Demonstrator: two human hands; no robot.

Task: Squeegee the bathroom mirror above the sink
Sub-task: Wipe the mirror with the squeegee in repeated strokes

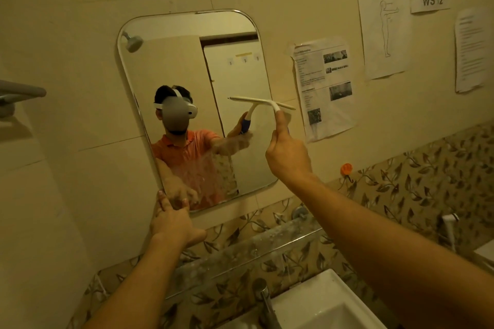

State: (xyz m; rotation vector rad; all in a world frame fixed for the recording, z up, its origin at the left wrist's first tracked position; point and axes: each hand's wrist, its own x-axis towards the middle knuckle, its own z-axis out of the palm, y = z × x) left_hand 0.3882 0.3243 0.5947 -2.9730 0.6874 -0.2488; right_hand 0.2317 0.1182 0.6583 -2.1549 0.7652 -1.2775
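Gripping squeegee (pixel 267 103), right hand (pixel 287 152); left hand (pixel 173 222) touching mirror's (pixel 187 67) lower corner.

Printed sheets (pixel 323 88) and a "WS 12" label (pixel 431 0) hang above an orange hook (pixel 346 169).

A single view is supplied, taken from a wide-angle camera worn on the head. It is directed forward and slightly downward at the wall (pixel 80 115) carrying the mirror (pixel 165 61). The wall is viewed from close range, so that the left hand (pixel 173 222) and the right hand (pixel 287 152) reach it. The frame is rolled, and the mirror appears tilted. The sink (pixel 320 302) is cut by the bottom edge. The headset (pixel 177 111) is seen reflected in the mirror, left of centre.
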